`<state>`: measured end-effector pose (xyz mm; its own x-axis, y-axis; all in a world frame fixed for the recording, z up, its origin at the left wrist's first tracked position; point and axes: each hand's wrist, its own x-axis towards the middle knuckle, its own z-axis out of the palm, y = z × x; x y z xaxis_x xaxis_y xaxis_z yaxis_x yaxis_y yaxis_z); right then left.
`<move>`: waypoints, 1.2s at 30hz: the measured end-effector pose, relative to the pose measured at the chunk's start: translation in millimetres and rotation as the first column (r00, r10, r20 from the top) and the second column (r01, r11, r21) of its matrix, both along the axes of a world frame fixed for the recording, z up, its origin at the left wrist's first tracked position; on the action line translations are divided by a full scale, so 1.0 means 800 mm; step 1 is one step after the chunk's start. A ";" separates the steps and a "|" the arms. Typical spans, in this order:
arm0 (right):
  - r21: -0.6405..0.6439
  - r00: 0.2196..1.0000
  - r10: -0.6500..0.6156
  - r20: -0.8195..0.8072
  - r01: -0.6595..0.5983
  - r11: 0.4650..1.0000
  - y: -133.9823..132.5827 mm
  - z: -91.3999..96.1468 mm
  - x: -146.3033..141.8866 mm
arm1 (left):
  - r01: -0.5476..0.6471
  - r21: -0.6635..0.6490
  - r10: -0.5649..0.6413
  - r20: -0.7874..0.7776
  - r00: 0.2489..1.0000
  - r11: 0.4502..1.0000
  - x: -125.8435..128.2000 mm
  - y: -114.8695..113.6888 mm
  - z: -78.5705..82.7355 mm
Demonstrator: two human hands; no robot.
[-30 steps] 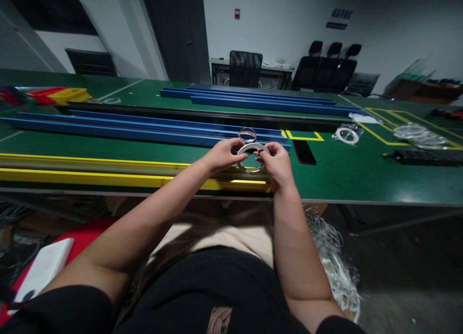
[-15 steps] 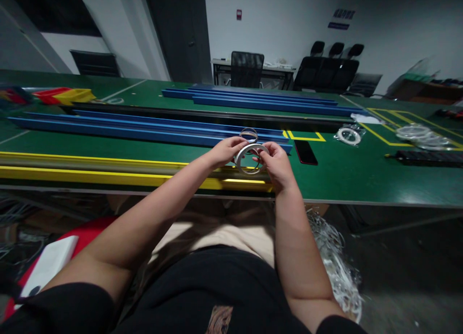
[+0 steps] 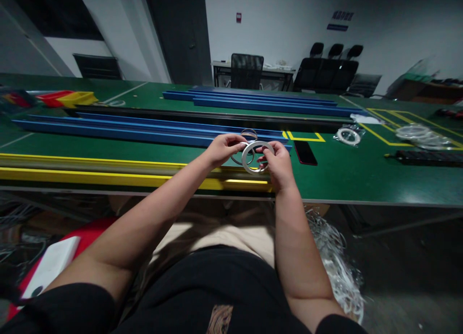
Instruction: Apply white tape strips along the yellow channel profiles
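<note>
Between thumb and fingers, my right hand (image 3: 279,164) grips a flat white ring (image 3: 245,159) held upright above the table's near side. My left hand (image 3: 223,150) is closed in a pinch on a thin, dark-edged ring (image 3: 237,162), which hangs partly behind the white one. Just beyond my left fingertips shows another narrow ring (image 3: 249,131); whether it is joined to the thin one I cannot tell. Both hands are over the end of the yellow rail (image 3: 249,183).
Long blue rails (image 3: 144,133) and a black rail (image 3: 173,114) lie across the green table (image 3: 361,180). Right of my hands are a phone (image 3: 306,153), a bagged white ring (image 3: 348,136) and more bagged rings (image 3: 419,134). Yellow bins (image 3: 76,99) stand far left.
The white ring has shifted slightly right with my right hand, so it overlaps the thin ring less. My left hand has stayed nearly in place.
</note>
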<state>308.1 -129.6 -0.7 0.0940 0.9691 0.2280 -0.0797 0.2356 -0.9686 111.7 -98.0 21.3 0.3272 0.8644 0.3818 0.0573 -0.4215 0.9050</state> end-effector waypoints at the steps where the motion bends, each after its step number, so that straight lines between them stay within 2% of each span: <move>1: 0.006 1.000 0.000 -0.008 0.000 1.000 0.000 0.000 0.000 | -0.002 0.020 0.002 -0.005 1.000 1.000 0.000 -0.001 0.000; 5: -0.005 0.998 0.054 -0.010 -0.054 0.999 -0.002 0.002 0.002 | 0.004 0.080 0.000 -0.052 0.999 0.997 -0.002 -0.003 -0.001; 12: -0.040 0.990 0.142 0.018 -0.142 0.989 -0.004 0.005 0.004 | -0.037 0.286 0.113 -0.253 0.961 0.957 -0.004 -0.006 0.002; 17: -0.074 0.993 0.119 -0.023 -0.120 0.990 -0.003 0.005 0.006 | -0.020 0.241 0.073 -0.216 0.974 0.970 -0.003 -0.007 0.001; 20: -0.079 0.988 0.107 -0.108 -0.116 0.990 -0.004 0.007 0.007 | -0.003 0.210 0.048 -0.210 0.976 0.978 -0.003 -0.004 -0.003; 23: -0.072 0.973 0.112 -0.202 -0.129 0.989 -0.005 0.009 0.007 | 0.002 0.240 0.054 -0.225 0.973 0.971 -0.004 -0.003 -0.005; 27: -0.062 0.958 0.127 -0.258 -0.148 0.987 -0.004 0.010 0.007 | 0.035 0.335 0.073 -0.305 0.950 0.942 -0.007 -0.002 -0.005; 32: -0.062 0.955 0.102 -0.278 -0.124 0.990 -0.004 0.010 0.009 | 0.096 0.510 0.135 -0.397 0.908 0.855 -0.012 0.002 -0.004; 36: -0.076 0.976 0.149 -0.161 -0.163 0.984 -0.007 0.009 0.008 | 0.105 0.542 0.146 -0.400 0.905 0.834 -0.013 0.004 -0.005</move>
<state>314.5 -134.8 6.5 -0.0326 0.9903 0.1354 -0.2590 0.1225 -0.9581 101.6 -94.8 17.6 0.5441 0.5658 0.6196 0.3813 -0.8245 0.4181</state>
